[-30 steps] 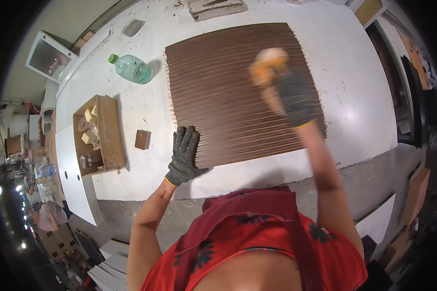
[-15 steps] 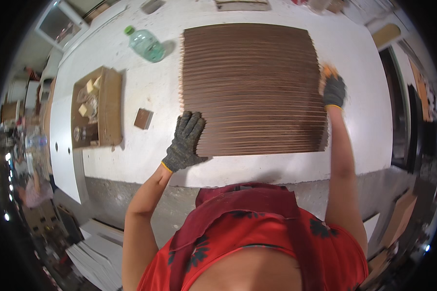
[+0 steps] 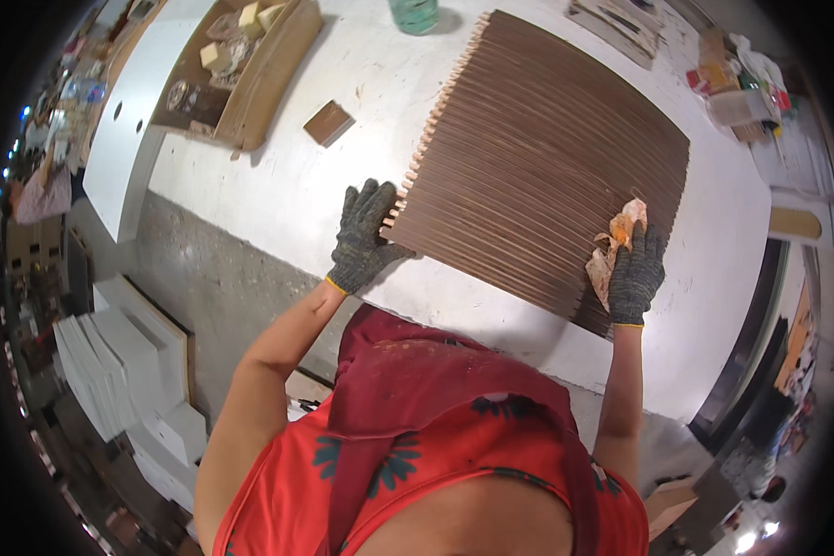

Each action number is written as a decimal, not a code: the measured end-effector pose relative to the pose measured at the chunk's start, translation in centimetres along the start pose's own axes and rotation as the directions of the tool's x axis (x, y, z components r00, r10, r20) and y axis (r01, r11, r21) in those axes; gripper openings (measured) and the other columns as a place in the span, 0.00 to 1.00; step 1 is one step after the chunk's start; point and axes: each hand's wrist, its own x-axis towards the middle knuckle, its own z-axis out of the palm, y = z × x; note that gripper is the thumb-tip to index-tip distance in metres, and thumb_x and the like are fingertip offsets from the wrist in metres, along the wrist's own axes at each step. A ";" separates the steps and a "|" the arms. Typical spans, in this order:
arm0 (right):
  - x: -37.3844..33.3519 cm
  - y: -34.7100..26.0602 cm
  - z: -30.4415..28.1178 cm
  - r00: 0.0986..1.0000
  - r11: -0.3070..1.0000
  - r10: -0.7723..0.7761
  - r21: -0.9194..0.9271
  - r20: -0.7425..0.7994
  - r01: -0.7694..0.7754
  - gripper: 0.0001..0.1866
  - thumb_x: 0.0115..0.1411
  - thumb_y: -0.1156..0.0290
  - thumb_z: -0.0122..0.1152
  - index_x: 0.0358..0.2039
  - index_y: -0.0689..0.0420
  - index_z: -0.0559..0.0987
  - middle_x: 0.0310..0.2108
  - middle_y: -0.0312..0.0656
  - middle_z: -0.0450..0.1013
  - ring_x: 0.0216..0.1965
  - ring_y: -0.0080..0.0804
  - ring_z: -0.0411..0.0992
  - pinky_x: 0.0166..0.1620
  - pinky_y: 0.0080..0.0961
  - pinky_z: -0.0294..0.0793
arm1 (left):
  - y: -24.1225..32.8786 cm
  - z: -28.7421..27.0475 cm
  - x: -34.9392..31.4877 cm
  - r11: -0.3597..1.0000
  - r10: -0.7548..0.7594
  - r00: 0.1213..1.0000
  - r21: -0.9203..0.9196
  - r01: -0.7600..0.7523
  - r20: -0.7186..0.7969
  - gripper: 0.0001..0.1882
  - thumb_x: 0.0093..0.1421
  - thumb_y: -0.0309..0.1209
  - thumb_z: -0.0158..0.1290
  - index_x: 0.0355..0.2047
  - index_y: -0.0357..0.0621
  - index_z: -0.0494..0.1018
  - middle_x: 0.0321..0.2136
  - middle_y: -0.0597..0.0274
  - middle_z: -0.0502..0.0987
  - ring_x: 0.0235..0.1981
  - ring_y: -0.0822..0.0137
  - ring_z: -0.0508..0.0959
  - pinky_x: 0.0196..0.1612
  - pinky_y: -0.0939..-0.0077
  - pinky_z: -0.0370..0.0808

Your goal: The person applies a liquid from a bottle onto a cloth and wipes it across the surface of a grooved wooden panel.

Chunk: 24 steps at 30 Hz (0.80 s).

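Observation:
A brown panel of ridged strips [image 3: 537, 167] lies on the white table, its left edge a row of pale, comb-like ends. My left hand [image 3: 363, 236], in a dark grey knit glove, rests against that edge near the front left corner, fingers outstretched and thumb at the front edge. My right hand [image 3: 638, 276], gloved alike, lies near the panel's front right part. Under and beside its fingers is a crumpled, orange-stained pale rag [image 3: 604, 264], pressed onto the ridges. Part of the rag is hidden by the glove.
Left of the panel lies a small brown block [image 3: 329, 123]. Beyond it stands a cardboard box [image 3: 267, 93] with pale blocks and a jar. A green-tinted bottle [image 3: 414, 14] is cut off at the top. Clutter with a plastic tub [image 3: 743, 108] sits at the far right.
The view has turned, so the panel appears tilted. My right hand has moved with the rag from the panel's right edge onto its surface. My left hand stays at the left edge.

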 end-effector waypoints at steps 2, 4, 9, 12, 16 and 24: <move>0.9 -1.5 0.8 0.994 0.994 -0.040 0.098 -0.103 0.050 0.29 0.58 0.62 0.58 0.60 0.58 0.67 0.59 0.55 0.63 0.58 0.54 0.63 0.58 0.43 0.65 | -0.6 0.5 -0.1 0.999 0.033 0.999 0.004 -0.033 0.000 0.53 0.37 0.52 0.70 0.61 0.40 0.63 0.56 0.52 0.70 0.64 0.49 0.62 0.67 0.44 0.46; 1.7 -4.2 1.7 0.990 0.975 -0.091 0.190 -0.111 0.111 0.33 0.56 0.61 0.61 0.60 0.60 0.65 0.59 0.58 0.61 0.59 0.56 0.62 0.60 0.45 0.61 | -0.6 0.5 -0.5 0.999 0.023 1.000 -0.025 -0.023 0.016 0.51 0.39 0.52 0.69 0.61 0.43 0.63 0.58 0.55 0.69 0.65 0.52 0.60 0.68 0.44 0.45; 4.9 -18.1 3.4 0.837 0.874 -0.480 -0.064 -0.262 0.481 0.38 0.53 0.57 0.63 0.61 0.61 0.64 0.61 0.55 0.60 0.63 0.47 0.58 0.64 0.44 0.56 | 0.1 0.2 0.3 0.999 0.024 0.998 -0.031 -0.022 0.058 0.51 0.40 0.52 0.68 0.62 0.44 0.61 0.58 0.56 0.69 0.65 0.53 0.61 0.69 0.45 0.43; 5.4 -26.5 5.0 0.847 0.770 -0.474 0.355 -0.239 0.531 0.35 0.55 0.56 0.59 0.60 0.61 0.65 0.59 0.53 0.62 0.60 0.46 0.61 0.63 0.43 0.57 | 1.0 -0.2 1.5 0.997 0.013 0.995 -0.071 -0.006 0.097 0.47 0.46 0.51 0.66 0.62 0.44 0.61 0.58 0.55 0.69 0.64 0.53 0.62 0.69 0.48 0.42; 0.3 -31.7 5.8 0.853 0.351 -0.509 0.878 -0.113 0.326 0.32 0.57 0.55 0.53 0.58 0.61 0.67 0.56 0.50 0.65 0.56 0.45 0.64 0.61 0.41 0.59 | -5.8 5.9 -1.9 0.950 -0.104 0.993 -0.290 0.118 0.063 0.38 0.53 0.46 0.63 0.60 0.44 0.63 0.57 0.52 0.69 0.63 0.53 0.63 0.69 0.50 0.44; -4.4 -13.8 1.0 0.972 0.948 -0.230 0.234 0.045 0.214 0.20 0.57 0.66 0.58 0.49 0.58 0.73 0.38 0.45 0.71 0.42 0.43 0.70 0.44 0.40 0.68 | -1.9 1.8 -0.1 0.998 0.064 0.998 -0.008 -0.064 0.003 0.53 0.35 0.53 0.71 0.59 0.42 0.64 0.56 0.58 0.71 0.65 0.53 0.61 0.68 0.45 0.44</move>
